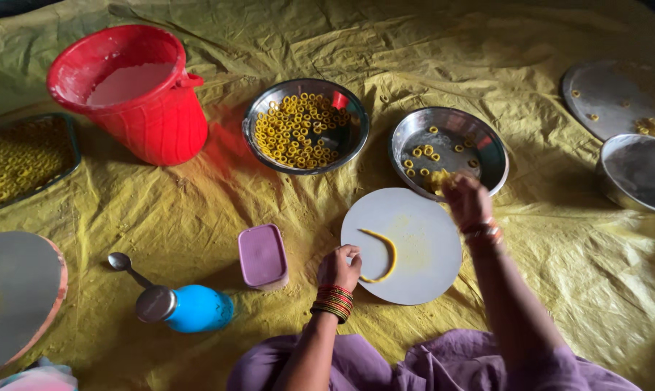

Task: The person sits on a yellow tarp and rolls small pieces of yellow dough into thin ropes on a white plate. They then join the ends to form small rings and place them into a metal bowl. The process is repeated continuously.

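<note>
Head view, looking down at a yellow tarp (197, 217) spread over the floor: the left hand (339, 266) rests with fingers curled at the near-left edge of a round white board (421, 239), and its fingertips pinch one end of a thin yellow dough strip (385, 255) that lies in a curve across the board. The right hand (466, 200) hovers at the board's far edge, right by the rim of a steel bowl (487, 148); it is blurred, loosely closed, and seems to carry a small yellow lump of dough, though how tight the grasp is cannot be told. That bowl holds only a few yellow dough rings, while a second steel bowl (269, 108), to its left, is heaped with them. A red bucket (150, 119) stands further left. Just left of the board sits a purple lidded box (262, 255), and beside that a blue bottle (196, 308) lies with a spoon (125, 266).
</note>
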